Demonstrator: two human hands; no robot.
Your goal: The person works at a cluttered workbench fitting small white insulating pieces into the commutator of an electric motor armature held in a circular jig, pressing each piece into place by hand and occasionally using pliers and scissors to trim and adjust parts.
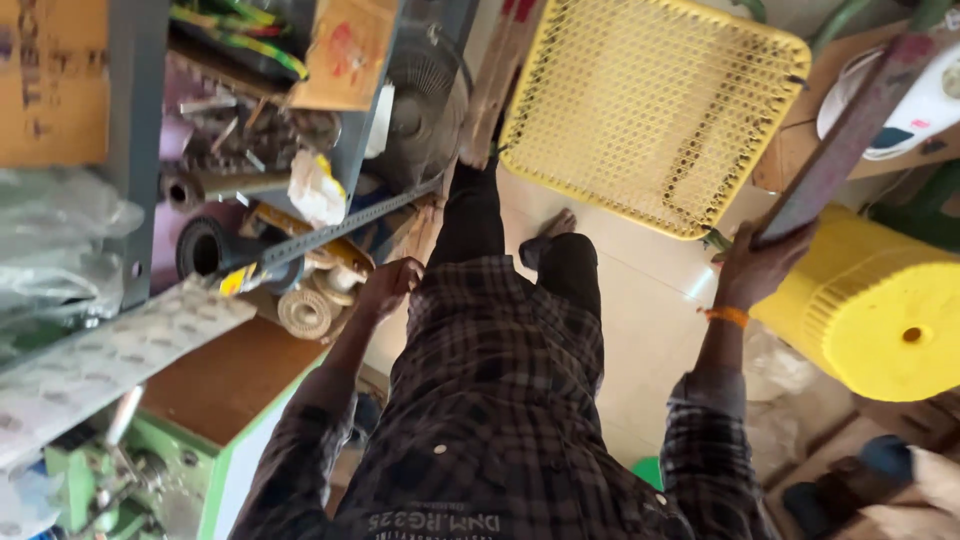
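Beside the yellow mesh panel, right hand grips a half-cropped bar.

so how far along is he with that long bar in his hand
Nothing looks finished. In hand: the right hand grips the lower end of a long flat reddish metal bar that slants up past the yellow mesh panel. The left hand is by the slotted grey shelf rail, holding nothing. The bar is not yet set down.
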